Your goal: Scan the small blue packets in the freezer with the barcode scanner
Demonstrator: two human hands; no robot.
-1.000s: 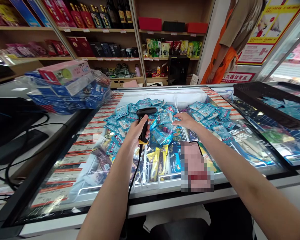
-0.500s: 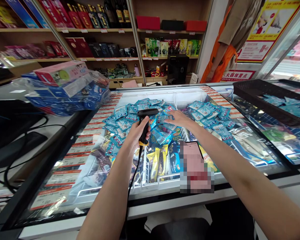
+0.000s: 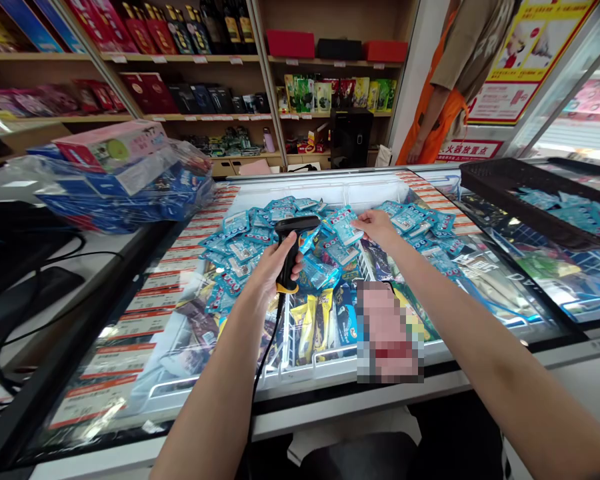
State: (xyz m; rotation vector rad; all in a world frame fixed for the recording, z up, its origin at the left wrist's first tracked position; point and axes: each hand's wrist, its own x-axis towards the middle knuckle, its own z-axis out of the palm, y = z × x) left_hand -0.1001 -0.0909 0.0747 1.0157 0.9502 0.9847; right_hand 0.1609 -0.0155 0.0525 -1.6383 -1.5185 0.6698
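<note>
My left hand (image 3: pixel 283 265) is wrapped round the handle of a black and yellow barcode scanner (image 3: pixel 296 227), whose head points right. A cable runs down from its grip. Between the fingers and thumb of my right hand (image 3: pixel 376 225) is the edge of a blue packet (image 3: pixel 345 225), held tilted just right of the scanner head. To the left, a pile of similar blue packets (image 3: pixel 245 250) lies on the freezer's glass top (image 3: pixel 180 320). A second pile of blue packets (image 3: pixel 415 220) lies to the right of my right hand.
Wrapped boxes (image 3: pixel 125 177) stand at left beside black cables. A phone (image 3: pixel 387 327), partly pixelated, lies on the front glass. A dark basket (image 3: pixel 545 193) holding blue packets is at right. Stocked shelves (image 3: pixel 190 60) and a person in orange (image 3: pixel 430 113) are behind the freezer.
My right hand has picked a blue packet from the pile and lifted it, moving slightly right. My left hand still holds the scanner in nearly the same place. The view has shifted slightly.
</note>
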